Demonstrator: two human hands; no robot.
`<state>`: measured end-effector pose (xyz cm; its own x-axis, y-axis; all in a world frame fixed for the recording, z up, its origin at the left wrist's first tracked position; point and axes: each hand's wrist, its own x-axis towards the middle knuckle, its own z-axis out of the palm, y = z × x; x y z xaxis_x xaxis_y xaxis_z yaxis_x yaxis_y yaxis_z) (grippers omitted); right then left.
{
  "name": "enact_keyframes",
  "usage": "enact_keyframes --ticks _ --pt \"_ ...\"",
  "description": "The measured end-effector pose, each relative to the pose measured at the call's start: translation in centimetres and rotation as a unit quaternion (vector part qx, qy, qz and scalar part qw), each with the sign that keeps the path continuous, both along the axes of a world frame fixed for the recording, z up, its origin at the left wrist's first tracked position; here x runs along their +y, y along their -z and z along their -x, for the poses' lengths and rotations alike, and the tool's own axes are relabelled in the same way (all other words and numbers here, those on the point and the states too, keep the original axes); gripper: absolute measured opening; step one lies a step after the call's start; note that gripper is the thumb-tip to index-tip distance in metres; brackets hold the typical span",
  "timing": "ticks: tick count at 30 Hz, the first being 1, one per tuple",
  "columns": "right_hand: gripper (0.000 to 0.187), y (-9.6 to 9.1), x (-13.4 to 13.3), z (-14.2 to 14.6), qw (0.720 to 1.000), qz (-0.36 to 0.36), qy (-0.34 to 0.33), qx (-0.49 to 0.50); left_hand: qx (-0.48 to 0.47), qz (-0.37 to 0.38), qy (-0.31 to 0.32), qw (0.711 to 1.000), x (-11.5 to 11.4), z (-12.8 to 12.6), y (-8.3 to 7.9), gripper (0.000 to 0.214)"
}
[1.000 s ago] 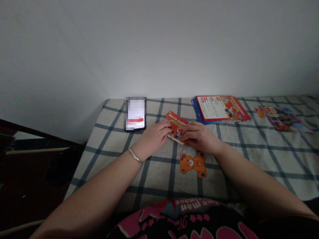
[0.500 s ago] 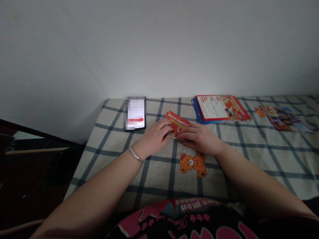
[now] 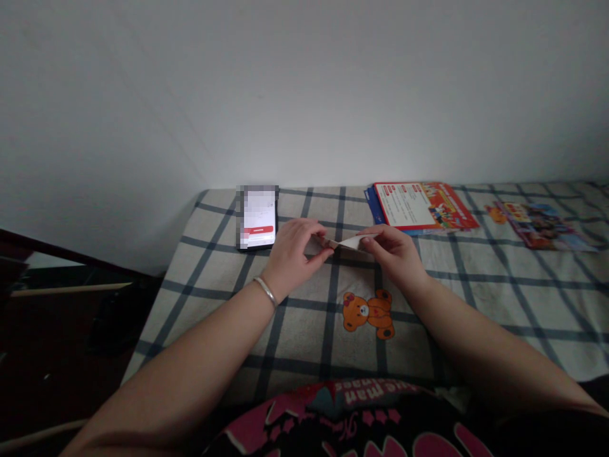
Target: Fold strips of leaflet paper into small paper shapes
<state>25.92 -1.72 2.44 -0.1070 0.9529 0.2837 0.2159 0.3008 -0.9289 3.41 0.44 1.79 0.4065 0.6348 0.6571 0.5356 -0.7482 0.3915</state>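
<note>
A folded piece of printed paper (image 3: pixel 353 242) is held between my two hands above the checked cloth, its pale side facing me. My left hand (image 3: pixel 295 252), with a silver bangle at the wrist, pinches the paper's left end between thumb and fingers. At the other end, my right hand (image 3: pixel 396 251) grips the paper with its thumb on the near side. The printed red face cannot be seen from this angle. Just left of my left hand lies a phone (image 3: pixel 259 219) with its screen lit and partly blurred out.
Behind my right hand rests a stack of red and blue printed leaflets (image 3: pixel 409 206). Farther right lies another colourful leaflet (image 3: pixel 547 225). The checked tablecloth (image 3: pixel 228 317) bears a printed teddy bear (image 3: pixel 366 312). A pale wall (image 3: pixel 333 95) rises directly behind the table.
The red leaflet was lying flat with its printed face up under both hands. It is now raised and folded or tilted, showing its pale side, and my hands have moved a little apart.
</note>
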Motion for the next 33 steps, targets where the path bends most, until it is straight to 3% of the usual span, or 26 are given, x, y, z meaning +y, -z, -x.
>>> enact_keyframes --ticks 4,9,14,27,33 --pt "0.030 0.0 0.0 0.6 0.998 0.049 -0.001 0.048 -0.011 -0.017 -0.016 1.000 -0.7 -0.4 0.0 0.058" --pt "0.032 -0.2 0.0 1.1 0.997 0.054 -0.004 0.063 -0.023 -0.066 -0.046 0.997 -1.4 -0.7 -0.2 0.035" --pt "0.034 -0.2 -0.1 1.4 0.996 0.061 0.013 0.066 -0.022 -0.019 -0.024 0.999 -1.5 -0.4 -0.9 0.018" --pt "0.022 0.2 0.2 1.0 0.998 0.050 0.029 0.011 -0.036 0.022 0.021 0.999 -1.3 -0.4 -0.7 0.022" --pt "0.025 -0.6 0.2 1.1 0.998 0.056 -0.019 -0.017 -0.014 0.060 0.041 0.997 -1.5 -0.7 -0.7 0.017"
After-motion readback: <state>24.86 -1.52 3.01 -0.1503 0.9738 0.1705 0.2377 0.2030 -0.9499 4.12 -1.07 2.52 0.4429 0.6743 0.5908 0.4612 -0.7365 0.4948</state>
